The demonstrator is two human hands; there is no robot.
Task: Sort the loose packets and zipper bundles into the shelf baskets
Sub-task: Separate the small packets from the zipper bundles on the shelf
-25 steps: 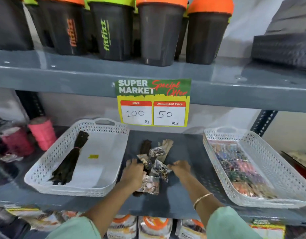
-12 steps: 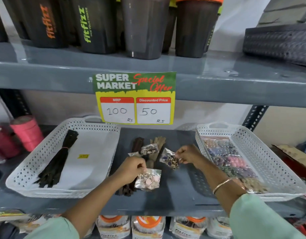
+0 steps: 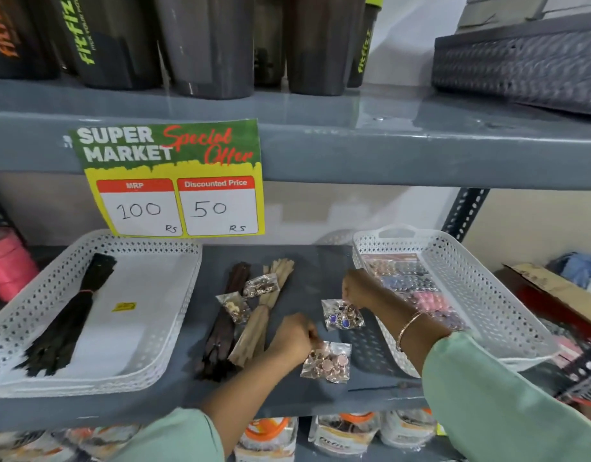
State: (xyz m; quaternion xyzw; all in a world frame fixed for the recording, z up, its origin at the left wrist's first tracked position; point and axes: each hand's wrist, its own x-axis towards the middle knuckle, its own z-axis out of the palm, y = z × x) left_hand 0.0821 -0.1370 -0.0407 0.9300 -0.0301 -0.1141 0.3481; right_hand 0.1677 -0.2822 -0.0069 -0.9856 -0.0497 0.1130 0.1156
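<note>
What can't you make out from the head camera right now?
- Right basket: the packets inside are blurred and partly covered by the right hand.
- Left hand: its fingertips on the pink packet are curled out of view.
- Yellow sticker in the left basket: too small to read.

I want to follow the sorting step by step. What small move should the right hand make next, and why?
Probably carry the packet with blue stones, which hangs from the right hand, sideways over the rim of the right basket and let it go there. That basket already holds similar packets, and the hand is just beside its near wall. The left hand holds the pink-stone packet, which could follow.
</note>
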